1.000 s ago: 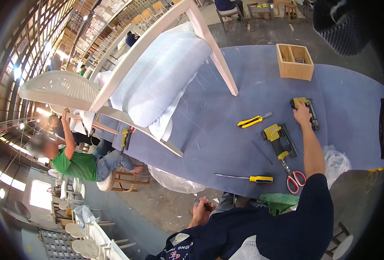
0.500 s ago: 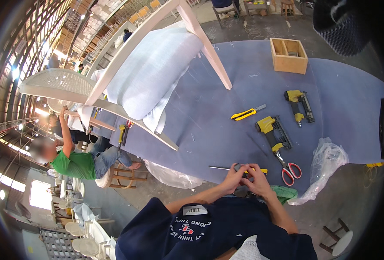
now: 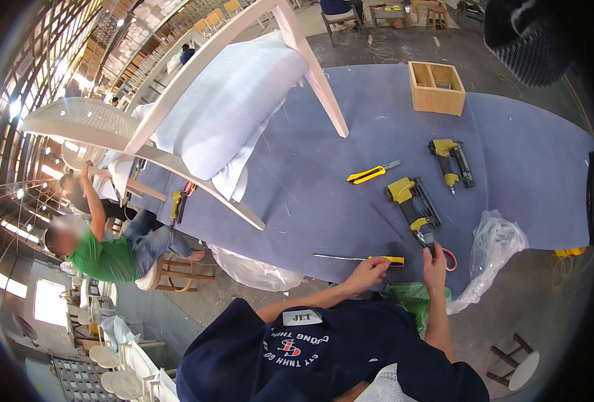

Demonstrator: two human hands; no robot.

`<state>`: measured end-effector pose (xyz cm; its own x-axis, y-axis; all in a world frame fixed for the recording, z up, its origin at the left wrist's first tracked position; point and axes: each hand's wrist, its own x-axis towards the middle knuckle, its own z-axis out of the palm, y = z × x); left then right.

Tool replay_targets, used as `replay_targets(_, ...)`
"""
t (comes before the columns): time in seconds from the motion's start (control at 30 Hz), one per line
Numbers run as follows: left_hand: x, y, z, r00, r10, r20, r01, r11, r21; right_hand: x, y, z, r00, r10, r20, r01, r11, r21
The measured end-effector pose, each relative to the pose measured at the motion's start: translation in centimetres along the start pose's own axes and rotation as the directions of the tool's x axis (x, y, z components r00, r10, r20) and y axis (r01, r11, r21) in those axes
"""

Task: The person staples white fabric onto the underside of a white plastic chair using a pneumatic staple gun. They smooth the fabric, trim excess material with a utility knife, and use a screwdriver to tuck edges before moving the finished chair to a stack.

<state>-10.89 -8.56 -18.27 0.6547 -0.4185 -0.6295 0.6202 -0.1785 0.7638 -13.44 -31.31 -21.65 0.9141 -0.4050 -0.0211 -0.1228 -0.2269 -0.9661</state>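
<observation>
My right hand (image 3: 435,268) pinches a small dark grey block (image 3: 429,239) beside the nose of a yellow-and-black staple gun (image 3: 412,204). It partly covers scissors with a red handle (image 3: 451,260). My left hand (image 3: 367,275) is closed, its fingertips together near the yellow handle of a screwdriver (image 3: 395,261); whether anything is between them is too small to tell. A second staple gun (image 3: 452,164) and a yellow utility knife (image 3: 370,174) lie farther back. An upturned chair (image 3: 203,74) with pale fabric on its seat leans over the table's left side.
The blue-grey covered table (image 3: 310,221) bears a wooden box (image 3: 437,100) at the back and clear plastic (image 3: 494,248) at its right front edge. Green plastic (image 3: 417,298) hangs by my right forearm. A person in green (image 3: 106,254) sits at the left. A stool (image 3: 518,368) stands lower right.
My hands were together over the screwdriver, with a dark grey piece between them. They have parted; my right hand has moved right to the staple gun's nose with the grey block.
</observation>
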Motion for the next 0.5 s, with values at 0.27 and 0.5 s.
replay_targets(0.27,-0.2,-0.6,-2.5,0.995,0.027,-0.097,-0.031,0.999,-0.034,8.3,0.6,-0.1,0.989,-0.146,-0.002,0.125,0.855,-0.502)
replay_targets(0.5,-2.5,-0.6,-4.0,0.977,0.023,-0.212,-0.052,0.989,-0.135,9.9,1.7,1.3,0.999,-0.011,0.040,0.030,0.855,-0.519)
